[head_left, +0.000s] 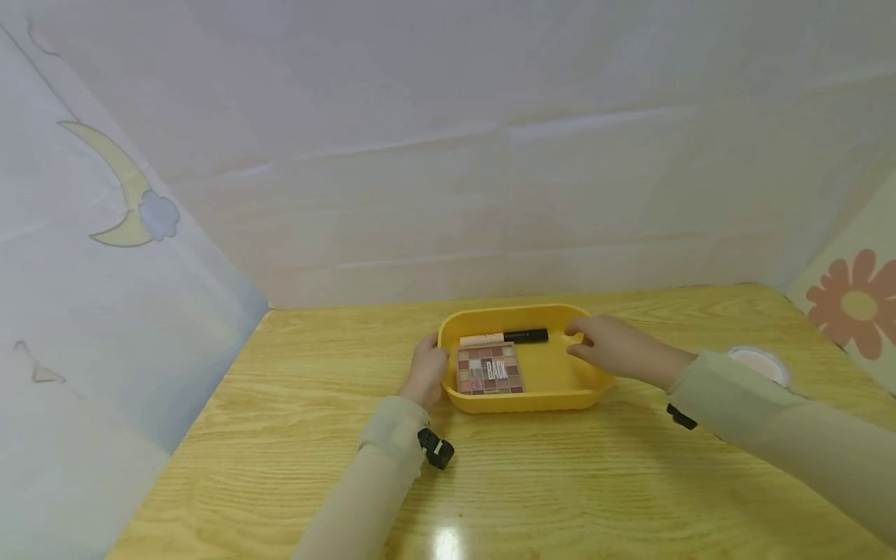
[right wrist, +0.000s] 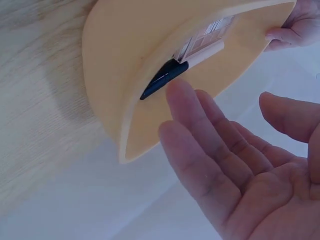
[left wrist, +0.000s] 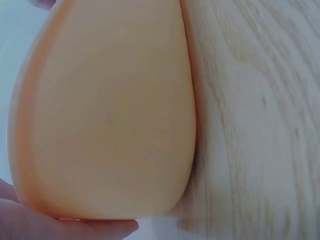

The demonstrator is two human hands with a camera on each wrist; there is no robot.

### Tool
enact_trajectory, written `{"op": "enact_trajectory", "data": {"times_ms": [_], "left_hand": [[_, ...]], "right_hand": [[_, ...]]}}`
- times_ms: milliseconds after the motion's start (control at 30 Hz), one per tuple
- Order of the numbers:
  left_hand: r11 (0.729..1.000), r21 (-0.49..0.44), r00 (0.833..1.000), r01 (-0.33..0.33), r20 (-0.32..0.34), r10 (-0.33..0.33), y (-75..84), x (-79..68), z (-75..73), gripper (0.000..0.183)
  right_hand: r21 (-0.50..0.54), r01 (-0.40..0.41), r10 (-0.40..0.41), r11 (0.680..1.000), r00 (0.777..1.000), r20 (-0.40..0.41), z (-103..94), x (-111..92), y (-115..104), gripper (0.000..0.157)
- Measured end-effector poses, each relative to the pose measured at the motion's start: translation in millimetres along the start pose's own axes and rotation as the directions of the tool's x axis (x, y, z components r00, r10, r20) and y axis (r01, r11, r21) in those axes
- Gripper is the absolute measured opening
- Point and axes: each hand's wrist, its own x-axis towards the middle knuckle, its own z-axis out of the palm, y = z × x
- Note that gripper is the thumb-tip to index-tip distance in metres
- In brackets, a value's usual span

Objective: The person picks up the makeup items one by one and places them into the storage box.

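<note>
Left hand (head_left: 424, 373) grips yellow tray (head_left: 532, 402) at left rim; right hand (head_left: 617, 350) empty, fingers parted, at right end. Palette (head_left: 490, 369) inside left, tube (head_left: 504, 337) just beyond. Probably mid-reach or release; next move needs right-rim clearance.

A wooden table (head_left: 294, 404) holds a yellow tray (head_left: 556, 369), touching the left fingers (head_left: 439, 357), and a round thing (head_left: 759, 361) well right of the right fingers (head_left: 585, 323).
</note>
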Motion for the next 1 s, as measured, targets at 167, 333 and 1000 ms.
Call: {"op": "enact_trajectory", "data": {"times_ms": [167, 333, 1000], "left_hand": [[1.000, -0.011, 1.000, 0.011, -0.004, -0.011, 0.7, -1.3, -1.0, 0.049], [0.999, -0.041, 0.999, 0.035, 0.003, -0.034, 3.3, -5.3, -1.1, 0.051], [0.995, -0.098, 1.000, 0.019, 0.017, -0.017, -2.7, -4.1, -0.4, 0.049]], "right_hand": [[-0.025, 0.001, -0.001, 1.000, 1.000, -0.011, 0.4, -5.8, 1.5, 0.036], [-0.072, -0.005, 0.003, 0.997, 0.999, -0.033, 0.5, -13.5, 3.6, 0.040], [-0.148, -0.019, 0.008, 0.989, 0.997, -0.075, 3.5, -31.8, 13.9, 0.044]]}}
